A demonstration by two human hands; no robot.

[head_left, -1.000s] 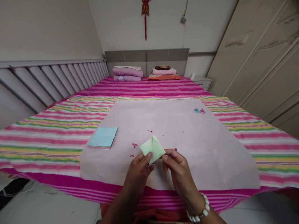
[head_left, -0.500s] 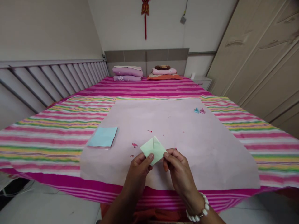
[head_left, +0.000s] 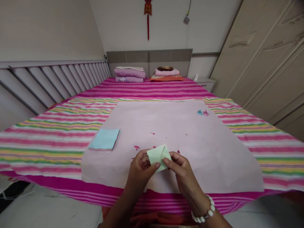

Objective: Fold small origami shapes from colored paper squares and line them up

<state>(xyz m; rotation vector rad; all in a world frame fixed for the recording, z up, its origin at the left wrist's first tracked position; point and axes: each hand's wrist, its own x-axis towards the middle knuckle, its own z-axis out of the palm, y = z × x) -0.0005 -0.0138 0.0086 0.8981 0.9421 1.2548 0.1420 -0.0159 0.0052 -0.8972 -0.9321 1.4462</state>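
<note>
A small folded square of light green paper [head_left: 156,155] is held up just above the big pale sheet, near its front edge. My left hand [head_left: 140,164] grips its left and lower side, thumb on the front and fingers behind. On the other side my right hand [head_left: 179,164] pinches it, with the thumb pressed on the front face beside a diagonal fold line. The fingers behind the paper are partly hidden. Small dark pink scraps [head_left: 137,148] lie on the sheet around the hands.
The pale sheet [head_left: 213,158] covers the middle of a striped bed [head_left: 54,126]. A stack of light blue square paper [head_left: 105,138] lies at left. Two small folded paper pieces, one blue [head_left: 199,112] and one pink [head_left: 205,113], stand at the far right. Folded bedding [head_left: 129,73] is by the headboard.
The green paper has turned from a diamond to a squarer angle and come slightly lower and right. My right thumb has moved inward onto its face; my left hand has shifted its grip.
</note>
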